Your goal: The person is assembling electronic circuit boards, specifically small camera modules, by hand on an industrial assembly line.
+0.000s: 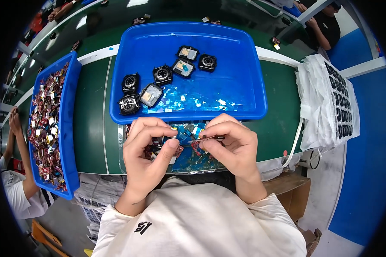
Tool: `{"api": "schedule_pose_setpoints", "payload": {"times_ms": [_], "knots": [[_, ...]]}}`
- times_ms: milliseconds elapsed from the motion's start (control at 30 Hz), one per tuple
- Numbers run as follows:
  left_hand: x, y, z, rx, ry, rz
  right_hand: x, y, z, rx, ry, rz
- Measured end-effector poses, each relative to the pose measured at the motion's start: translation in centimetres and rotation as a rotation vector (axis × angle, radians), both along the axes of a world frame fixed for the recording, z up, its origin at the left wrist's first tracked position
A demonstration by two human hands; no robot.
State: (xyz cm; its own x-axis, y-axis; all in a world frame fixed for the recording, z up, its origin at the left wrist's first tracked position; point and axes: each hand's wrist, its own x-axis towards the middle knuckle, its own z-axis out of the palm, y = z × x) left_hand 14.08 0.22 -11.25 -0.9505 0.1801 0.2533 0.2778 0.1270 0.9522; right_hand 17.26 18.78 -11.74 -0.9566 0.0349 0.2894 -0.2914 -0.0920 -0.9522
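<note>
My left hand (143, 150) is closed, thumb and forefinger pinched at something too small to make out. Between the fingertips of my right hand (236, 145) is a thin, flat small part (212, 138) with a dark end, seen nearly edge-on; it points toward the left hand. Both hands are over a clear tray, where small red circuit boards (196, 148) and bits of blue film lie partly hidden by the fingers. Just beyond the hands, a large blue tray (236, 47) holds several black smartwatch cases (162, 74) and scattered scraps of blue and white film (193, 100).
A long blue bin (70, 128) heaped with small red boards and parts (47, 128) stands at the left. On the right is a stack of white-wrapped trays (321, 98) with dark pieces. Several other people are around the green bench (92, 115). A cardboard box (294, 192) sits below.
</note>
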Motion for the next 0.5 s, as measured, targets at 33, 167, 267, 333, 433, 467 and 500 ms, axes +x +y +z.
{"api": "schedule_pose_setpoints", "payload": {"times_ms": [33, 167, 267, 333, 433, 467, 500], "knots": [[-0.1, -0.1, 0.3, -0.004, -0.002, 0.002, 0.0, 0.0, 0.2, -0.004, -0.002, 0.002], [-0.6, -0.2, 1.6, -0.037, 0.114, -0.139, 0.0, -0.3, 1.1, 0.265, -0.065, 0.100], [-0.6, -0.2, 1.4, -0.084, 0.082, -0.163, 0.1, -0.3, 0.8, 0.284, -0.029, 0.089], [-0.3, -0.2, 1.2, 0.006, -0.042, -0.163, 0.0, -0.1, 0.9, 0.291, 0.014, 0.083], [-0.3, -0.4, 0.9, 0.080, -0.164, -0.167, 0.1, -0.1, 0.7, 0.255, -0.004, 0.077], [-0.3, -0.5, 0.8, 0.064, -0.162, -0.173, 0.1, -0.1, 0.6, 0.254, -0.004, 0.075], [-0.2, -0.5, 0.6, 0.062, -0.163, -0.171, 0.1, -0.3, 0.6, 0.277, 0.017, 0.047]]}}
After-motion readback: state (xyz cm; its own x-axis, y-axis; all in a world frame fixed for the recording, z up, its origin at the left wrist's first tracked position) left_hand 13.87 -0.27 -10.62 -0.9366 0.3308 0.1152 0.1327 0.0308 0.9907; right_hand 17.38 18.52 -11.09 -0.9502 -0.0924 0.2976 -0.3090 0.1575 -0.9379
